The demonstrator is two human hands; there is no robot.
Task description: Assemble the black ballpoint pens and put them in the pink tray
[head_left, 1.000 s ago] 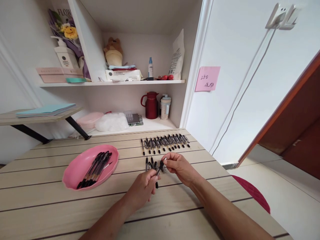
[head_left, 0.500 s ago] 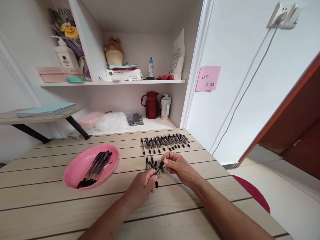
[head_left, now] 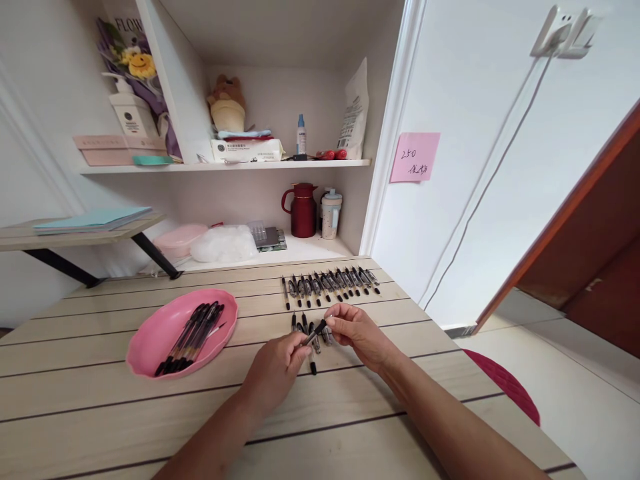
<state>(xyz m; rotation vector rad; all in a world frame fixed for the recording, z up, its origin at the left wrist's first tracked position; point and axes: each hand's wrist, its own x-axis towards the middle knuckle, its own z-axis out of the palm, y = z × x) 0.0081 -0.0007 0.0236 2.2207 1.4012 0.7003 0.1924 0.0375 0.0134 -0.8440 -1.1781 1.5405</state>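
Left hand (head_left: 273, 369), shifted leftward, grips a pen (head_left: 316, 331), its tip half-hidden in pinching right hand (head_left: 358, 335).

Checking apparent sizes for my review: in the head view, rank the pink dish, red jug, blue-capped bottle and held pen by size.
1. Pink dish
2. Red jug
3. Blue-capped bottle
4. Held pen, visible part only

A single head-worn camera looks forward and down across the plank counter (head_left: 310, 417), close above the left hand (head_left: 274, 370) and right hand (head_left: 359, 335), facing white shelving (head_left: 225, 167), with the wall (head_left: 450, 100) towards its right.
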